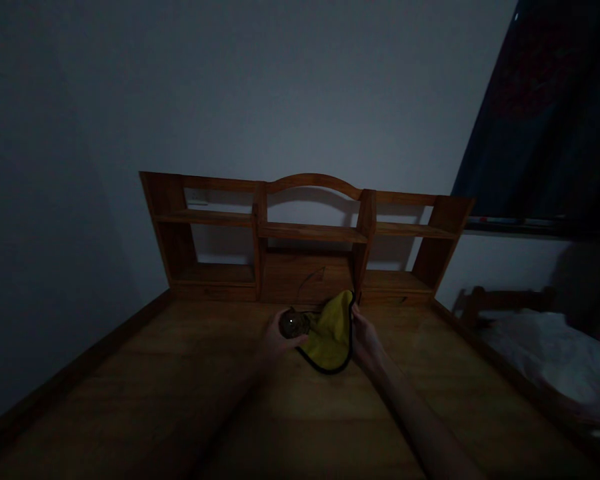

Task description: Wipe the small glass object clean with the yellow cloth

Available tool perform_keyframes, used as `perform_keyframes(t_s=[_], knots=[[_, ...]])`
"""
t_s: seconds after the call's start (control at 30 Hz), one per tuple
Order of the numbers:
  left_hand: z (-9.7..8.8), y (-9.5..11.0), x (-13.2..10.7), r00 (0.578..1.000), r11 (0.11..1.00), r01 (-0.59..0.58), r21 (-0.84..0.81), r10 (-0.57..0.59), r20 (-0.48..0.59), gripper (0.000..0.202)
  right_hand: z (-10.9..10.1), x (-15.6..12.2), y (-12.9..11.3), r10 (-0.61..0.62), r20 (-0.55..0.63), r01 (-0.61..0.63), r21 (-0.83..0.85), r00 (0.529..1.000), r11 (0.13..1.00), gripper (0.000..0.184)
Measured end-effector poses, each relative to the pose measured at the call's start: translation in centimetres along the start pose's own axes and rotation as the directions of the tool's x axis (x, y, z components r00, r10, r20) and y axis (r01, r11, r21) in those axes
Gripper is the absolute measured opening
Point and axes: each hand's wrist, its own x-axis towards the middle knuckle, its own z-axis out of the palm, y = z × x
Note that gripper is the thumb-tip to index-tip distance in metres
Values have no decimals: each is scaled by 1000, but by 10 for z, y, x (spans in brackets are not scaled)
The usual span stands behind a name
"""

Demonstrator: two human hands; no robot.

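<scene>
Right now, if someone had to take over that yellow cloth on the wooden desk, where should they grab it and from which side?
Probably the near, rounded hem of the yellow cloth, coming from the front. That dark-trimmed edge droops onto the desk with bare wood before it. The right hand holds the raised right edge, and the left hand holds a small round object at the left edge.

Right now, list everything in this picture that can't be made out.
- Small round object in the left hand: head view, too dark to identify; only a light spot shows.
- Left grip: fingers hidden behind that object.
- Yellow cloth: its far edge, pinched by the right hand, is lost in shadow.
- Thin wire on the wooden shelf: too faint to trace.
</scene>
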Motion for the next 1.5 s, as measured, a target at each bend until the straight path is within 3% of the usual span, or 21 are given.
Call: perform_keyframes(t_s=[0.13,0.27,0.43,0.5,0.63,0.9,1.0,1.13,1.3,1.43,1.5], knots=[[-5,2,4,976,961,-183,209,202,-75,74,-3,1,-2,-34,-18,34,0,999,999,33],[-5,6,6,931,873,-315,372,360,-58,71,-3,-1,-3,15,-27,-15,14,1000,1000,31],[3,10,1,901,808,-387,444,434,-6,71,0,-6,-1,48,-15,-48,4,999,999,31],[7,11,-3,884,761,-432,484,463,62,73,0,-7,2,25,-3,-25,-25,1000,999,34],[12,11,-9,881,742,-444,501,464,93,73,-1,-5,5,11,28,-9,-76,1000,997,44],[14,9,-12,899,793,-425,437,426,103,77,12,-8,6,34,31,-31,-94,999,995,63],[15,10,-15,915,831,-397,391,393,93,80,19,-11,7,54,26,-52,-93,998,994,59],[17,16,-21,916,852,-398,340,390,95,80,25,-14,13,142,18,-140,-87,990,986,39],[17,22,-27,899,826,-437,355,402,173,81,29,-18,16,235,26,-232,-84,972,969,32],[17,13,-25,860,778,-511,365,461,220,86,29,-22,21,193,-2,-191,-160,981,968,26],[16,8,-23,822,733,-570,371,510,256,88,30,-25,25,151,14,-147,-151,988,978,39]])
